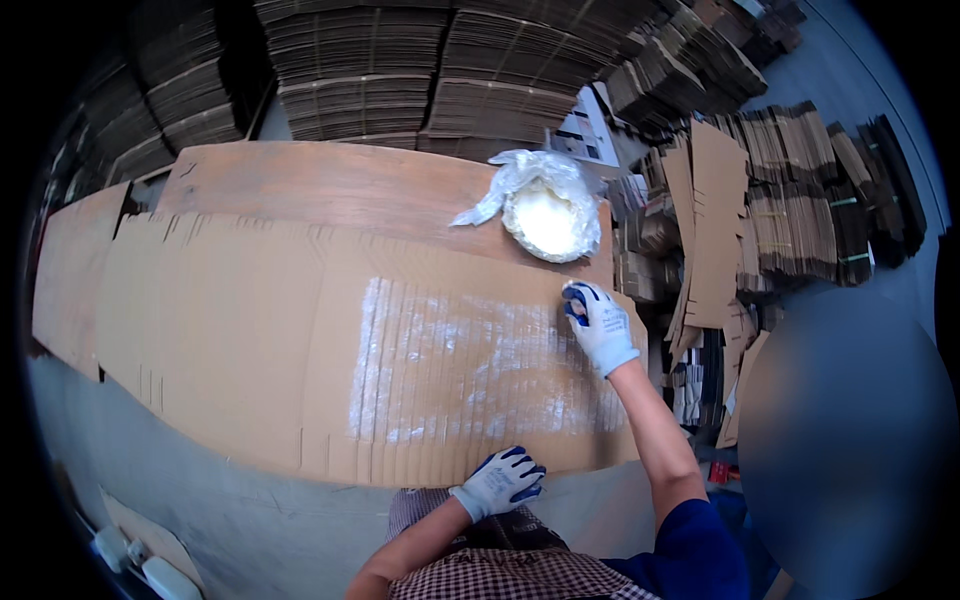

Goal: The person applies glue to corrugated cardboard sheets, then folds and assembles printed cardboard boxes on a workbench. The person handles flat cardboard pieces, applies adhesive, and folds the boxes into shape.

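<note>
A fanned stack of brown cardboard sheets (230, 320) lies across the table. Their overlapping strips on the right carry a whitish, wet-looking coating (450, 350). Over the far right end of the strips is my right hand (600, 328), in a white glove with blue-coated fingers. Its fingers are curled closed around something I cannot make out. My left hand (500, 484), gloved alike, rests by the near edge of the cardboard with its fingers slightly apart and nothing visible in them. Beyond my right hand stands a round container (548, 222) of white paste, wrapped in clear plastic.
The wooden tabletop (330, 185) shows behind the cardboard. Tall bundled cardboard stacks (360, 105) stand beyond it. More bundles (790, 230) and leaning cardboard pieces (712, 230) crowd the right side. A large blurred round patch covers the lower right.
</note>
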Tool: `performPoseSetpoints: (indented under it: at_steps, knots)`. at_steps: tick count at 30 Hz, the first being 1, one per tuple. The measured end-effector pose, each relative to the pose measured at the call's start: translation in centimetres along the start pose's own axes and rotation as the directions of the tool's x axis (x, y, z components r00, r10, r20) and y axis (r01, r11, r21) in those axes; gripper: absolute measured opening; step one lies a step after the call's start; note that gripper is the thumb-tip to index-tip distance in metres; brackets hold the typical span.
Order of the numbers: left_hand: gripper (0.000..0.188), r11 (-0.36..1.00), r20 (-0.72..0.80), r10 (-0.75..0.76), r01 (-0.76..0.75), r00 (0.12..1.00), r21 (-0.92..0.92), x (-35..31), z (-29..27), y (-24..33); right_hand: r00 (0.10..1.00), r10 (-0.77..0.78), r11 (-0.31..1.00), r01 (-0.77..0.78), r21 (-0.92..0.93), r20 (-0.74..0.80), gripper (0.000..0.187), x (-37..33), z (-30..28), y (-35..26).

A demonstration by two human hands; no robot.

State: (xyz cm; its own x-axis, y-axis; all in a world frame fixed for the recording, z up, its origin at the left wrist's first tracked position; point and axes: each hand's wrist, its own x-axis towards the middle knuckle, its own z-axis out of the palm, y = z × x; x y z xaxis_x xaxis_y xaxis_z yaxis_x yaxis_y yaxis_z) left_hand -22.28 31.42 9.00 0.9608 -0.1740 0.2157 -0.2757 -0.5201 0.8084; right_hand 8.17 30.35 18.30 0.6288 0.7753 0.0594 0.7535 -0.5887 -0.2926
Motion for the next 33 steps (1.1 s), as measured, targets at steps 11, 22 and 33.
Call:
performPoseSetpoints:
  at_steps: [11, 22, 33]
  knots:
    - [0.041, 0.990, -0.034, -0.138, 0.138, 0.990, 0.005, -5.0, 0.8, 6.0, 0.907, -0.316, 0.648, 0.422, -0.634, 0.280, 0.020, 17.0, 10.6, -8.5]
    - [0.036, -0.215, 0.253, -0.511, -0.163, -0.821, -0.963, -33.7, 20.0, 16.3, 0.717, -0.694, 0.715, 0.697, -0.061, 0.066, 0.032, 6.0, 9.2, -17.7]
    - [0.072, -0.519, 0.458, -0.552, -0.143, -0.697, -0.843, -47.5, 39.3, 19.6, 0.316, -0.867, 0.499, 0.563, 0.659, 0.386, 0.023, -23.5, 12.6, -41.0]
